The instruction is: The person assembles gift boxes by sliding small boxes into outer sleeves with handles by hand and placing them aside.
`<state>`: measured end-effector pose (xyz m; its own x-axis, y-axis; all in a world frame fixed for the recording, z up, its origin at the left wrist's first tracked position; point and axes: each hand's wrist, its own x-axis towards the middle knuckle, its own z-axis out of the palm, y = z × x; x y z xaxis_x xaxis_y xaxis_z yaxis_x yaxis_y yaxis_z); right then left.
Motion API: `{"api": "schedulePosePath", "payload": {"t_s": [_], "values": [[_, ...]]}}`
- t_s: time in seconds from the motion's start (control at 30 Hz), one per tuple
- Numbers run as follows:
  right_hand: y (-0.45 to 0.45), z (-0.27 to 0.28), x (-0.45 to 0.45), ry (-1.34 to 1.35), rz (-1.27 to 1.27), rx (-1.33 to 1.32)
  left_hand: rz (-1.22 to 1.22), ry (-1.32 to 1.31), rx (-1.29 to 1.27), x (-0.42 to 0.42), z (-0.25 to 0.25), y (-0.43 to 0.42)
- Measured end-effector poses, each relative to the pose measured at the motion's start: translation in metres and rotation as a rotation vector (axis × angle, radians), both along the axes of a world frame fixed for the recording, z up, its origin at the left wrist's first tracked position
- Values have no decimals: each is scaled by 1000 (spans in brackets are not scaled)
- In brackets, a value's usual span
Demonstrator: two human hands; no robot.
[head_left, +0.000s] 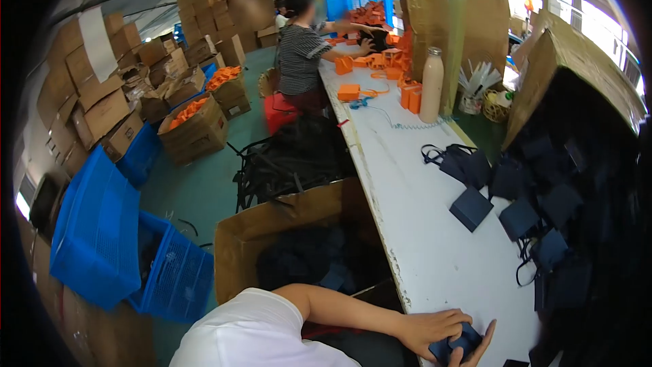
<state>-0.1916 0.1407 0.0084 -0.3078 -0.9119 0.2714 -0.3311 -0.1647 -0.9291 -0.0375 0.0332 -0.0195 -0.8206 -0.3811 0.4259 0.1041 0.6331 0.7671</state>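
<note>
Near the bottom right, my left hand point(433, 331) reaches over the white table point(407, 197) with its fingers wrapped on a small dark blue box point(445, 350). My right hand point(483, 346) is at the other side of the same box, its fingers partly in view and pressed around it. The box sits low over the table's near part. Farther up the table lie more dark blue boxes point(471, 208), some with thin dark straps, heaped toward the right edge.
An open carton point(238, 245) with dark items stands left of the table, blue crates point(102, 224) beyond it. A co-worker point(302, 61) handles orange pieces at the far end. A bottle point(432, 88) stands near a post point(455, 34); a large carton point(564, 47) is at right.
</note>
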Motion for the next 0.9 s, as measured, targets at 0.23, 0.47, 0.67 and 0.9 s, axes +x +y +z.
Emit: {"api": "schedulePosePath", "payload": {"t_s": [0.23, 0.47, 0.67, 0.9], "values": [[1, -23, -22, -457, -105, 163, 165, 39, 10, 3, 0, 7], [3, -11, -14, -89, -114, 58, 308, 113, -80, -5, -10, 16], [6, -10, -24, 811, -131, -212, 262, 69, -145, -4, 1, 19], [-6, 4, -10, 894, 226, 97, 264, 1, -130, -2, -3, 18]]}}
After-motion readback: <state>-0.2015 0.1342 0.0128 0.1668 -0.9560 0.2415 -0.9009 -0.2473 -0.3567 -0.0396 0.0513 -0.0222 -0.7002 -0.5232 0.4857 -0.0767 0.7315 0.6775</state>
